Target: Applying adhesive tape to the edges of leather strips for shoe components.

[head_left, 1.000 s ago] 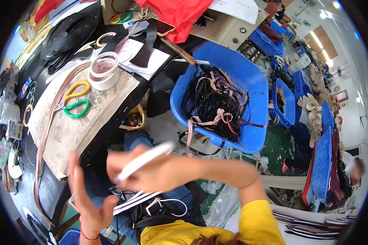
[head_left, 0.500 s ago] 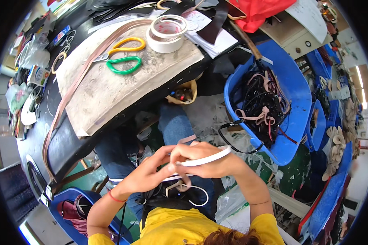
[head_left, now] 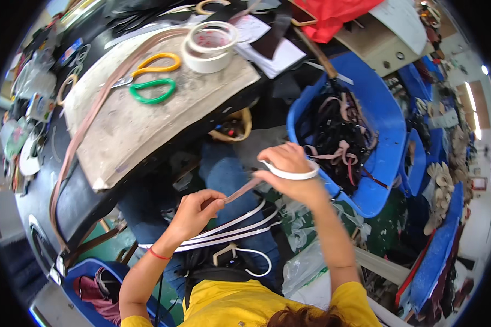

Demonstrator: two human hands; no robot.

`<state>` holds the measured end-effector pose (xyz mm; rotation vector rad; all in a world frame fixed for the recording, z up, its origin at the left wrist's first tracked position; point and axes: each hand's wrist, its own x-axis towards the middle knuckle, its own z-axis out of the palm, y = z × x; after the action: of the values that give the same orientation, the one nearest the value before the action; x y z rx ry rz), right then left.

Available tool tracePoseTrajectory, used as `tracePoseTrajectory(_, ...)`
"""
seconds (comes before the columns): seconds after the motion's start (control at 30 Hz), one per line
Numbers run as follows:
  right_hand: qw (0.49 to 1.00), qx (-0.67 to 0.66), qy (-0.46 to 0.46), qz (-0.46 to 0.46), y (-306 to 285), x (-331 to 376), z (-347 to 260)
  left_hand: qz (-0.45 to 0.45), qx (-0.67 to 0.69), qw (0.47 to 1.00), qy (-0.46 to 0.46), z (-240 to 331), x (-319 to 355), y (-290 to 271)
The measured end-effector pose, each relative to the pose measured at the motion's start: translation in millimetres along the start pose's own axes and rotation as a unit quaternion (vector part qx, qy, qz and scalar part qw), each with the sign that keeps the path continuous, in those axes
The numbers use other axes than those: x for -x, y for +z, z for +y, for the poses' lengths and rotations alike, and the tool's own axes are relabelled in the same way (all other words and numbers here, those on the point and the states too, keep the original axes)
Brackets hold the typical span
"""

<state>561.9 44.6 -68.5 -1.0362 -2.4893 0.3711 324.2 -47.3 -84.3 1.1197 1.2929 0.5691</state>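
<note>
A pinkish-brown strip [head_left: 242,191] is stretched between my two hands above my lap. My left hand [head_left: 197,213] pinches its lower left end between thumb and fingers. Farther right and higher, my right hand [head_left: 290,168] is closed on the other end, slightly blurred. A white curved band [head_left: 292,174] bends across the right hand; how it is held is partly hidden. Several narrow white strips [head_left: 223,234] lie across my thighs below the hands. Close to my waist are a beige angular piece [head_left: 223,254] and a white curved piece [head_left: 263,260].
On the black table, a worn board [head_left: 147,122] carries scissors [head_left: 155,90], white tape rolls [head_left: 208,60] and a long brownish strip [head_left: 87,128]. A blue bin [head_left: 384,117] of dark and pink straps stands at right; another blue bin [head_left: 82,267] is lower left.
My hands, together before, have moved apart: the right went up and right, the left slightly down. The pinkish-brown strip is now taut between them, and the white strips on my lap show.
</note>
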Motion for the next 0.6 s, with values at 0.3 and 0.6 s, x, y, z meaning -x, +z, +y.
tracePoseTrajectory(0.3,0.695,-0.615,0.372,0.019,111.1,38.6,-43.7,0.051,-0.09,0.994,-0.037,-47.1,-24.9,16.0)
tracePoseTrajectory(0.6,0.891,-0.374,0.257,-0.033,66.6,35.9,-22.1,-0.044,0.228,0.966,-0.115,-41.8,-25.6,18.4)
